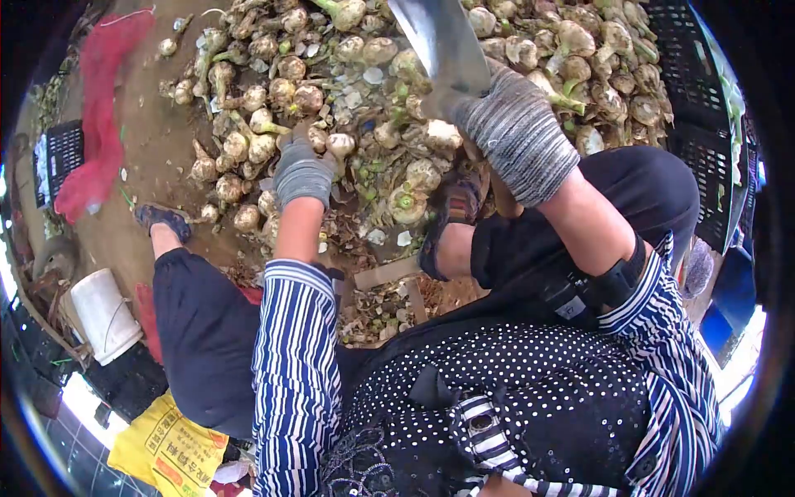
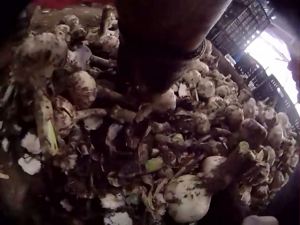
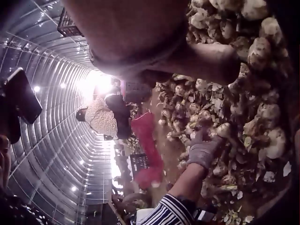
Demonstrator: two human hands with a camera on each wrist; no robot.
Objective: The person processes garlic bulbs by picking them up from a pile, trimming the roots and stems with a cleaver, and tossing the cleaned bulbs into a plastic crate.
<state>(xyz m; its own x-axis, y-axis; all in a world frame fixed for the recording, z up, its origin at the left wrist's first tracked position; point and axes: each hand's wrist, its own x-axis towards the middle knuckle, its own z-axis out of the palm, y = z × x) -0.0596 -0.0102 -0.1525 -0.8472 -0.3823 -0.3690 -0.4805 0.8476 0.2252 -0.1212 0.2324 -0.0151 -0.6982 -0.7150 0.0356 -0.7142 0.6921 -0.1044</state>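
Looking through the head view, I have both gloved hands over a heap of pale, soil-marked bulbs (image 1: 257, 149) on the brown ground (image 1: 157, 108). The left hand (image 1: 305, 170) is down among them, its fingers next to one round bulb (image 1: 340, 145); from here I cannot tell whether that grip is clamped or only touching. The right hand (image 1: 517, 137) holds a broad-bladed knife (image 1: 451, 50), its grip clamped on the tool, the metal blade pointing away from the person over the heap. Striped sleeves (image 1: 294, 331) cover the upper parts of both arms, and a strap with a small dark device (image 1: 571, 302) sits on the right forearm. Off to the left I see red netting (image 1: 99, 124), a white bucket (image 1: 105, 315) tipped at an angle and a yellow bag (image 1: 170, 447); black crates (image 1: 704, 174) stand at the right. Switching to the left wrist view, I get a dark forearm (image 2: 159, 37) across the top, and I cannot make out the fingers; a large bulb with a thick stem (image 2: 187, 199) lies close below, among dry scraps (image 2: 145, 164). Through the right wrist view, I see the left hand from the side, with the round bulb at its fingertips, while another person in a light, patterned top (image 3: 101, 117) is in the background beneath an arched, ribbed roof (image 3: 51, 126).
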